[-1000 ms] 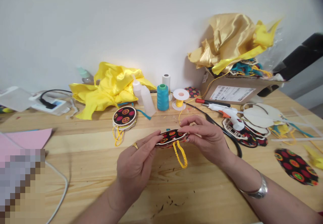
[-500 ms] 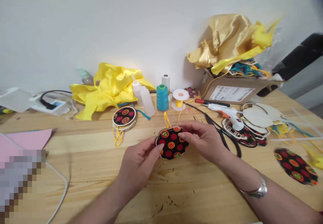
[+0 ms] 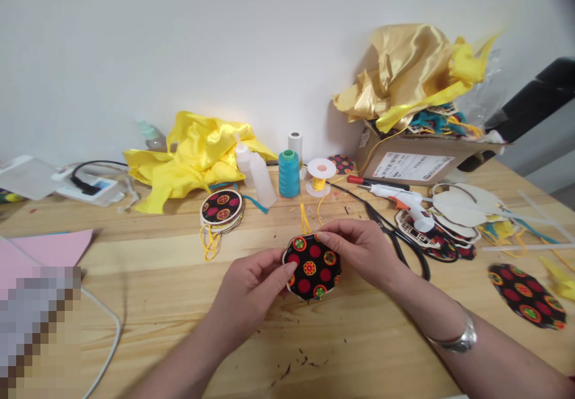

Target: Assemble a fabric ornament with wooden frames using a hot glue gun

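My left hand [image 3: 254,285] pinches the spotty disc [image 3: 309,276] at nine o'clock, my right hand [image 3: 362,249] at one; the yellow loop [image 3: 304,216], partly hidden, seems at twelve.

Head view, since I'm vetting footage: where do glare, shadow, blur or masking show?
Head view: bright sheen on the yellow cloth and gold cloth; head view: soft shadow on the wall left of the gold cloth; head view: pixelated patch at lower left, dark top right corner; head view: print on the white label too soft to read, but dots on the patterned disc distinct.
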A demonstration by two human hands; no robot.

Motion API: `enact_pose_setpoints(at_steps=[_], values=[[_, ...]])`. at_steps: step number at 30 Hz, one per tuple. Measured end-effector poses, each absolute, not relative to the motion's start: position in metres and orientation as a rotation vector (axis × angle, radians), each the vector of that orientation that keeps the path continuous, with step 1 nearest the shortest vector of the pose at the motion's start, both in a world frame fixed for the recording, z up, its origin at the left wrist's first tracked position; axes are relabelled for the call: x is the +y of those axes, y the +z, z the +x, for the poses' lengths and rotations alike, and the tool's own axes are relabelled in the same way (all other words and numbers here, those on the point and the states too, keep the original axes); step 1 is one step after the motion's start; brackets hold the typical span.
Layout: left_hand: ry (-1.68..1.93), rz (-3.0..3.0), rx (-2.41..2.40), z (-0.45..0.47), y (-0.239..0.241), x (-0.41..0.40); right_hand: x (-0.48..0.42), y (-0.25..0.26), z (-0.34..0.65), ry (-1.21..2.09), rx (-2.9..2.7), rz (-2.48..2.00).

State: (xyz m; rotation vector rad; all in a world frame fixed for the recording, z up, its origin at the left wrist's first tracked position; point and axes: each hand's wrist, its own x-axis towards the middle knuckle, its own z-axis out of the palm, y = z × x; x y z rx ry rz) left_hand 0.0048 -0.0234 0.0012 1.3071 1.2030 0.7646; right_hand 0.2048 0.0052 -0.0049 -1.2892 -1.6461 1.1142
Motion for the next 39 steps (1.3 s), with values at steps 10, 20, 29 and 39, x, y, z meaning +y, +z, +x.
enact_pose_setpoints(at_steps=[10,20,29,39], values=[[0.758,1.246,1.141,0.0031,-0.0005,-0.0238,0.0037,-0.0027,0.2014,1.205,-1.572,-1.337],[0.895,0.974,0.942,0.0076,-0.004,-0.0229,0.0048,-0.0023,0.2001,1.207,-1.533,-1.377],[0.815,1.179,0.944,0.0046,-0.0058,-0.0254,0.0042,-0.006,0.1999,1.22,-1.548,-1.374],[0.851,1.263,1.005,0.0086,-0.0024,-0.0226,0.0043,-0.0074,0.2003,1.181,-1.597,-1.376]])
